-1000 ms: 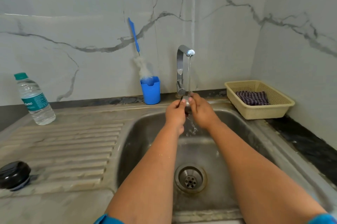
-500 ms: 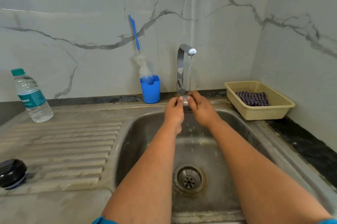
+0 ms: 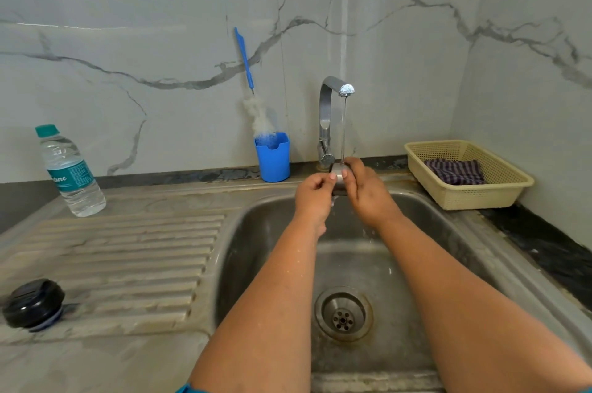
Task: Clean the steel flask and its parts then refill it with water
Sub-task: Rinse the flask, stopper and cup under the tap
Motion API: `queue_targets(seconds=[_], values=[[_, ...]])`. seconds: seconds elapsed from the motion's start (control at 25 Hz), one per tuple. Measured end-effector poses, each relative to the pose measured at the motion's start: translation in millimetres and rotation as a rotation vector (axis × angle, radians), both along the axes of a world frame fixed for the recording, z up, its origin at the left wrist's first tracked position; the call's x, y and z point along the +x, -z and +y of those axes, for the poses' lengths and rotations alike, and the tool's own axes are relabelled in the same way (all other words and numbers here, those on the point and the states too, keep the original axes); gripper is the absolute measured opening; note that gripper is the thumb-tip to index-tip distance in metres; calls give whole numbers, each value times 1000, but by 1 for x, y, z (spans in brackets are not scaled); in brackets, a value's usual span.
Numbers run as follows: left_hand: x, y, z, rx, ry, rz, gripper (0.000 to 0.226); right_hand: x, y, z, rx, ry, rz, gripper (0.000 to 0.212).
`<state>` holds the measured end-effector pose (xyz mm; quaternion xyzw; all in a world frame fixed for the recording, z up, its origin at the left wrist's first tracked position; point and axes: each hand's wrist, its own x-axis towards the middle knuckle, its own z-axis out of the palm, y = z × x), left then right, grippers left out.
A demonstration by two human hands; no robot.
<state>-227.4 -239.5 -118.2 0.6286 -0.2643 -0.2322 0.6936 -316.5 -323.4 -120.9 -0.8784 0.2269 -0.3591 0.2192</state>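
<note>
Both hands are up at the back of the sink, wrapped around a small steel flask part [image 3: 338, 175]. The left hand [image 3: 313, 199] pinches it from one side with curled fingers, the right hand [image 3: 366, 192] grips it from the other, thumb on top. Can't tell exactly which part it is, too much of it is hidden. It sits right under the thin water stream [image 3: 343, 126] running from the chrome tap [image 3: 326, 118] just behind the hands.

Below the hands is the steel sink [image 3: 256, 248] with its drain [image 3: 343, 314] between the forearms. Just left of the tap, a blue cup [image 3: 273, 158] holds a blue-handled bottle brush [image 3: 253, 94] leaning on the marble wall. Right of the right hand, a cream plastic basket [image 3: 499, 194] with a striped cloth [image 3: 455, 171] inside. Far left of the left hand, on the ribbed drainboard [image 3: 128, 264], there's a plastic water bottle [image 3: 70, 173] standing upright at the back, and a black round lid [image 3: 33, 303] lies near the front edge.
</note>
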Motion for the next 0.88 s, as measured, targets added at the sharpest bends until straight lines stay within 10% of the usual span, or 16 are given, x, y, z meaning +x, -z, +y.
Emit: queue_targets(seconds=[0.16,0.48,0.88], values=[[2,1,2,-16,94,-143,18,11,-14,-6,414,110,-6,37],[7,3,2,-97,182,120,50,1,-10,-12,298,-100,24,23],[8,-3,7,-159,83,286,29,-7,-15,-11,520,-232,-75,44]])
